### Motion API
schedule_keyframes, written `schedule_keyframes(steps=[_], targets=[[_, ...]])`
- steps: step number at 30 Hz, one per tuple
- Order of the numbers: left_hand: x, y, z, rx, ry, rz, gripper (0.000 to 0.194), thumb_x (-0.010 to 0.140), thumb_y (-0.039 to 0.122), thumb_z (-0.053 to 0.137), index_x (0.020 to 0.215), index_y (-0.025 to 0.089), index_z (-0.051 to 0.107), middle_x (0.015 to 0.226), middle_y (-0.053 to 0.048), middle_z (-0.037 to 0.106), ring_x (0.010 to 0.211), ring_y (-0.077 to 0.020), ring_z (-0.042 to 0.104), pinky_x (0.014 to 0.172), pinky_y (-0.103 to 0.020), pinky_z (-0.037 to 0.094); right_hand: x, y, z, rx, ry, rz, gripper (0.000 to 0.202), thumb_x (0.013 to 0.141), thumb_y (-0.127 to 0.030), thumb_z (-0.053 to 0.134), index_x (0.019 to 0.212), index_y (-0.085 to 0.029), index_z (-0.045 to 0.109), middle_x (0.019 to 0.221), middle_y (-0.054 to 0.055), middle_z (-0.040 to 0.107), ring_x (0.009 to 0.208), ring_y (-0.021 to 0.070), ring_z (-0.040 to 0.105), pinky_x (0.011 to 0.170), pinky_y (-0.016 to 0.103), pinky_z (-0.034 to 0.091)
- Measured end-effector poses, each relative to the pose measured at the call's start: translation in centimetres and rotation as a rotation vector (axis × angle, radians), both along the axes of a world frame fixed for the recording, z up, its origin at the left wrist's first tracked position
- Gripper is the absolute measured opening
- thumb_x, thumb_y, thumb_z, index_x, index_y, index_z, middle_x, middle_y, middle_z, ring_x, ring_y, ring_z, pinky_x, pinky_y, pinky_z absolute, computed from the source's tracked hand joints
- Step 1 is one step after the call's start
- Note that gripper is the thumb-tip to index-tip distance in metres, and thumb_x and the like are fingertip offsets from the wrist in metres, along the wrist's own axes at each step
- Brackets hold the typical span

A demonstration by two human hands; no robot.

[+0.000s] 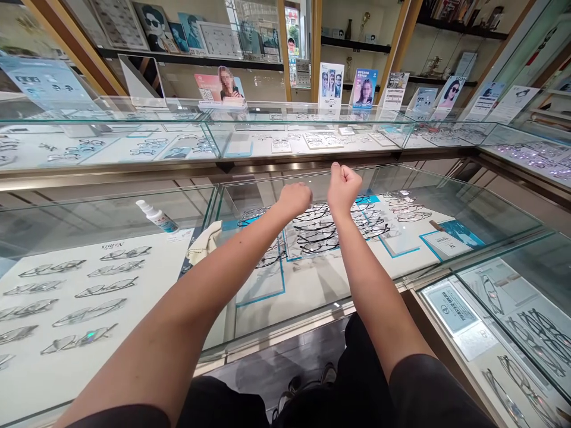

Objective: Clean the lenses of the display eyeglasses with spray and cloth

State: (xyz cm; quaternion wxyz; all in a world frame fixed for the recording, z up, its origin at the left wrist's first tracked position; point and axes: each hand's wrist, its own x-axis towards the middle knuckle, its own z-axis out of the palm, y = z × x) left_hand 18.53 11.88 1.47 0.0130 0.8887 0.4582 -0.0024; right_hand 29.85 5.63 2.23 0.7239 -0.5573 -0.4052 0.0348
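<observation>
Both of my arms reach forward over a glass display case (294, 318). My left hand (296, 199) is closed in a fist, its back towards me, and I make out nothing in it. Just to its right, my right hand (343, 185) is also a fist, with the thumb on top and nothing showing in it. The two hands are apart. Beneath them, rows of dark-framed glasses (316, 229) lie inside the case. A white spray bottle (157, 216) and a beige cloth (204, 242) are to the left of my left forearm.
More glasses (107, 288) lie in the left case. A lower case (446, 333) with frames stands at the right. Behind runs a raised glass counter (263, 161) with upright cards (331, 89). Shelves line the wall. My shoes show on the floor below.
</observation>
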Motion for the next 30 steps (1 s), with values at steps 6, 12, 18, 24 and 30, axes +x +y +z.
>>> schedule_keyframes(steps=[6, 12, 18, 24, 30], targets=[[1.0, 1.9, -1.1, -0.056, -0.01, 0.025, 0.023, 0.082, 0.02, 0.072, 0.1, 0.019, 0.085, 0.117, -0.018, 0.081, 0.113, -0.0338, 0.075, 0.1, -0.041, 0.057, -0.1, -0.1, 0.0, -0.017, -0.006, -0.007, 0.053, 0.1, -0.033, 0.056, 0.066, -0.027, 0.015, 0.064, -0.006, 0.016, 0.062, 0.0133, 0.02, 0.061, 0.032, 0.021], [1.1, 3.0, -1.3, -0.089, -0.121, 0.104, 0.024, 0.078, 0.019, 0.073, 0.099, 0.019, 0.084, 0.11, -0.018, 0.082, 0.107, -0.0347, 0.076, 0.093, -0.041, 0.059, -0.2, 0.0, -0.3, 0.009, -0.048, -0.023, 0.053, 0.101, -0.035, 0.055, 0.066, -0.027, 0.016, 0.064, -0.007, 0.016, 0.061, 0.0135, 0.02, 0.062, 0.032, 0.022], [-2.3, 2.7, 1.0, -0.108, -0.468, 0.207, 0.019, 0.085, 0.028, 0.067, 0.093, 0.019, 0.082, 0.101, -0.013, 0.083, 0.1, -0.03, 0.075, 0.09, -0.039, 0.057, -0.1, 0.3, -0.7, 0.003, -0.065, 0.005, 0.056, 0.103, -0.05, 0.052, 0.064, -0.027, 0.018, 0.063, -0.006, 0.017, 0.062, 0.0135, 0.021, 0.061, 0.032, 0.022], [-10.2, -0.9, 1.6, -0.341, -1.146, 0.174, 0.021, 0.08, 0.04, 0.075, 0.088, 0.02, 0.077, 0.111, -0.007, 0.083, 0.11, -0.023, 0.071, 0.101, -0.035, 0.053, -0.3, 0.8, -0.7, 0.008, 0.004, 0.257, 0.068, 0.099, -0.066, 0.057, 0.06, -0.027, 0.017, 0.062, -0.005, 0.015, 0.06, 0.0128, 0.016, 0.058, 0.033, 0.017], [-16.5, -4.6, -0.5, -0.518, -1.331, 0.224, 0.042, 0.074, 0.057, 0.086, 0.089, 0.021, 0.07, 0.119, -0.01, 0.079, 0.118, -0.0247, 0.071, 0.092, -0.035, 0.057, -2.0, 0.3, -1.0, -0.031, -0.023, 0.492, 0.076, 0.087, -0.08, 0.064, 0.059, -0.027, 0.017, 0.062, -0.006, 0.014, 0.062, 0.0119, 0.013, 0.059, 0.033, 0.015]])
